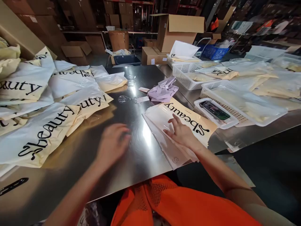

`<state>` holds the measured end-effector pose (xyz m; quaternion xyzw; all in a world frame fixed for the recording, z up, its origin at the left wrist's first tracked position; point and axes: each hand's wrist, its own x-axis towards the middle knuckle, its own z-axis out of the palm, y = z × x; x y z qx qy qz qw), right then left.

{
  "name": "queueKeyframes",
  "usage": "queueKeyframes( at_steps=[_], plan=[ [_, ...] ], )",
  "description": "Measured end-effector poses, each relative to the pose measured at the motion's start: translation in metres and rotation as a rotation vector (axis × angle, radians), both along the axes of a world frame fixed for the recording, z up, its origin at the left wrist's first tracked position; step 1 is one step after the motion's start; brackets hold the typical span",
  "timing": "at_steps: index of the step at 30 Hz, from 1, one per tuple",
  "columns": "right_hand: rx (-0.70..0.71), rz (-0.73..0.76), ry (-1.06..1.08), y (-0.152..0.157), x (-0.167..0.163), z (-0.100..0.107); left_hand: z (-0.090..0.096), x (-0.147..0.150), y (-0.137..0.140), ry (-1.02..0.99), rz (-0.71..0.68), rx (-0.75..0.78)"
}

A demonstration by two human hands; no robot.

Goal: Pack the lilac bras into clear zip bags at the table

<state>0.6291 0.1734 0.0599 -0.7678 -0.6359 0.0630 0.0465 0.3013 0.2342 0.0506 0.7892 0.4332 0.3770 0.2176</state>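
My right hand [180,130] rests over a stack of flat printed bags [188,117], its fingers spread. The top bag is cream with black "beauty" lettering, and clear plastic sleeves [162,138] lie along its left side. Slightly blurred, my left hand [115,141] hovers over the metal table [138,157]. Its fingers curve loosely, with a gap to the thumb and nothing visible between them. Beyond the stack sits a bunched lilac cloth item [164,89] with a white tag [142,99] beside it.
Filled "beauty" bags [49,131] are heaped on the left. White baskets [188,73] with bags stand at the right, near a phone [215,110] in a small white tray [225,124]. A black-handled tool [14,185] lies front left. Cardboard boxes [178,33] stand behind.
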Motion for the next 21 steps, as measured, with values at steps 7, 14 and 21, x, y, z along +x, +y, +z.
queueKeyframes(
  at_steps=[7, 14, 21],
  plan=[
    [0.121, 0.283, 0.264, -0.047, -0.059, -0.032, -0.009, -0.169, 0.082, 0.746, 0.817, -0.296],
    [0.276, 0.274, 0.609, -0.065, -0.09, -0.061, -0.023, -0.173, 0.106, 0.721, 0.881, -0.202],
    [0.193, 0.247, 0.671, -0.077, -0.084, -0.063, -0.021, -0.164, 0.14, 0.299, 0.805, -0.143]
  ],
)
